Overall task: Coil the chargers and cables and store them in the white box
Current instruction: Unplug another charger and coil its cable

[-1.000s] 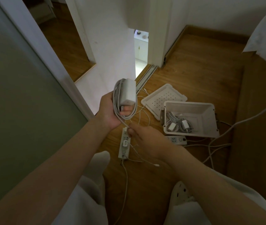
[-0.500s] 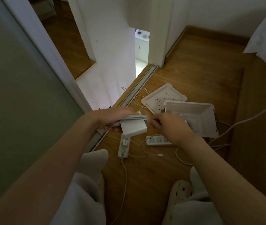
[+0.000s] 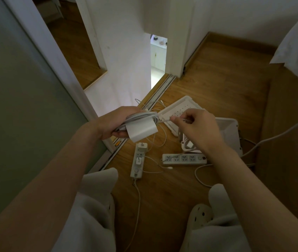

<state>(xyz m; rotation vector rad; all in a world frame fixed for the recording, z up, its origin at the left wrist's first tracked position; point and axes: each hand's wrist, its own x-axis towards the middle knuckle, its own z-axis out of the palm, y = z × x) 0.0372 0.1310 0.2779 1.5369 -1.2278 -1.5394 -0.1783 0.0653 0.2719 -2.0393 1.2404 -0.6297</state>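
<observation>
Left hand: the left hand [image 3: 115, 122] grips a white square charger brick [image 3: 142, 130] with its grey coiled cable [image 3: 141, 117] wound round it.
Right hand: the right hand [image 3: 197, 126] pinches the cable's loose end [image 3: 166, 120], just right of the coil.
Box: the white rectangular plastic box [image 3: 230, 135] sits open on the brown wooden floor [image 3: 208, 88], partly behind the right wrist.
Room: bare boards run between the metal sliding-door track [image 3: 155, 95] and the wooden bed frame [image 3: 286, 124].
Change: the right hand has lifted off the box rim.
</observation>
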